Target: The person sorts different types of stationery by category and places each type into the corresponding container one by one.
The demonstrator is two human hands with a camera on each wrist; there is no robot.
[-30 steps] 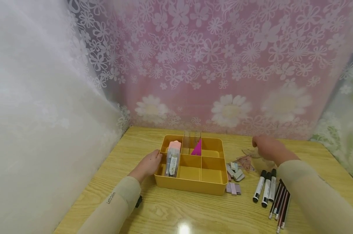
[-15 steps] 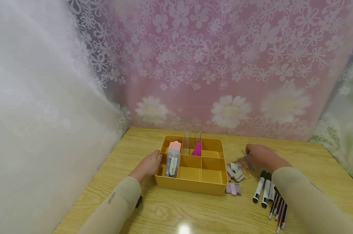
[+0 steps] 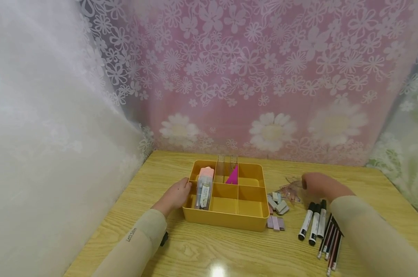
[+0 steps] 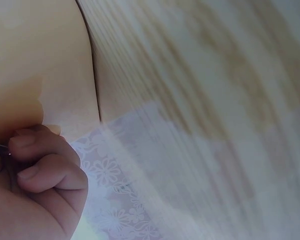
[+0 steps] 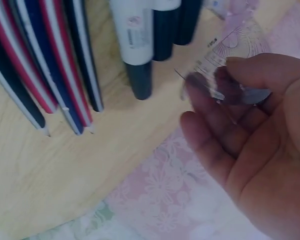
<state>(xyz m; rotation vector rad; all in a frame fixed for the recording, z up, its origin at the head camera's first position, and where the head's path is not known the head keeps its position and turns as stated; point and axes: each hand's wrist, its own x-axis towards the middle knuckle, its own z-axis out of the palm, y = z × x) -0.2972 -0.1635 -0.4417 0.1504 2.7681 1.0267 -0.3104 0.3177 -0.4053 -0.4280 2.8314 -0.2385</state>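
My left hand (image 3: 175, 195) grips the left wall of the yellow tray (image 3: 226, 220); the left wrist view shows its curled fingers (image 4: 50, 172) against the wall. To the right of the tray, my right hand (image 3: 324, 185) is over the table beside thin clear drawing tools (image 3: 292, 192). In the right wrist view, my right hand (image 5: 260, 125) pinches a clear plastic piece with printed lines (image 5: 210, 62) between thumb and fingers; its full outline is unclear. The tray holds a pink-capped clear container (image 3: 205, 188), a magenta triangle (image 3: 233, 175) and upright clear pieces (image 3: 221, 169).
Erasers (image 3: 280, 207) lie right of the tray, with small purple blocks (image 3: 275, 223) below them. Markers (image 3: 314, 227) and striped pencils (image 3: 330, 244) lie near my right forearm. A small black object (image 3: 164, 239) is beside my left sleeve. A flowered curtain (image 3: 226, 77) hangs behind the table.
My right hand moved left and down to the clear drawing tools, then back to the right. The left hand and the tray stay in place.
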